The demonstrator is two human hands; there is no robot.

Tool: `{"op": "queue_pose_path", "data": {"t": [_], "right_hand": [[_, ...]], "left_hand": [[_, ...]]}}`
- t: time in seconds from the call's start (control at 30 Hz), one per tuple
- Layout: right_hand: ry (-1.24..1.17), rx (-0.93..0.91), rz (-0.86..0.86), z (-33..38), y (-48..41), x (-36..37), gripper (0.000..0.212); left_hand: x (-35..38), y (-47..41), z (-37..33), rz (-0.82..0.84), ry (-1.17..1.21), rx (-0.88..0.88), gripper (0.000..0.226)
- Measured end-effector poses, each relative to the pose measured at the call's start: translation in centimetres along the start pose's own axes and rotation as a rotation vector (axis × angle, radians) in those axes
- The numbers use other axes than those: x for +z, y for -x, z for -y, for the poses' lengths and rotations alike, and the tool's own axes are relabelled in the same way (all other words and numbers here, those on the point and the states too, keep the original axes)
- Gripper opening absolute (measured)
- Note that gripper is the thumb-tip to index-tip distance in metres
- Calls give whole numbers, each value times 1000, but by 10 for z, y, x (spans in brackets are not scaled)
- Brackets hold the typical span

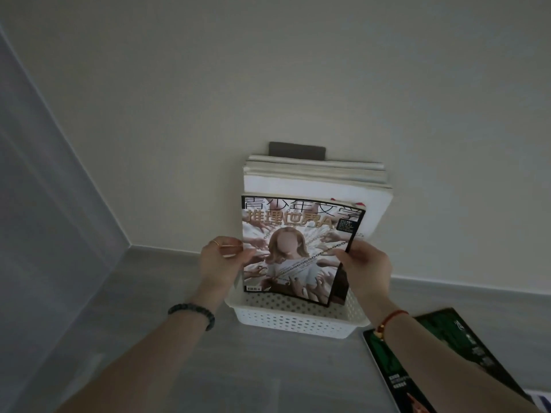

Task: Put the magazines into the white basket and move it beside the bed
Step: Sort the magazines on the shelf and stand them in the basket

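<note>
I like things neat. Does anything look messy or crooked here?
Yes. The magazines in the white basket stand on end, far taller than its low walls, leaning against the wall. The one held by the left hand and right hand sits tilted. A dark magazine lies on the floor, outside the basket.

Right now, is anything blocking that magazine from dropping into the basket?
Nothing visible does. Both hands, left and right, hold the magazine upright over the basket, in front of the stack already standing inside.

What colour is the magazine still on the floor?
Mostly green with black, seen in the head view.
</note>
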State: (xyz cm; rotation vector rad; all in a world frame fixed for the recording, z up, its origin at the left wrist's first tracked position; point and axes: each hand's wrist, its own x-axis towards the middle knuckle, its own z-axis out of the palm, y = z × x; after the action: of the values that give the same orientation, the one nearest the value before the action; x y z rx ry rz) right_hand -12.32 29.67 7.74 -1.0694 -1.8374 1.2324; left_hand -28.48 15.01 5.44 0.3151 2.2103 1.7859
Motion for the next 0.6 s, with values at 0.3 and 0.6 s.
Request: {"op": "queue_pose_path", "data": {"t": [0.3,0.6], "right_hand": [[-43,98,-244,-2,0,5,35],[-53,-4,157,-1,-18,3,91]], "left_hand": [[7,7,2,-69,-42,33,32],[32,13,-29,193,31,19,51]]}}
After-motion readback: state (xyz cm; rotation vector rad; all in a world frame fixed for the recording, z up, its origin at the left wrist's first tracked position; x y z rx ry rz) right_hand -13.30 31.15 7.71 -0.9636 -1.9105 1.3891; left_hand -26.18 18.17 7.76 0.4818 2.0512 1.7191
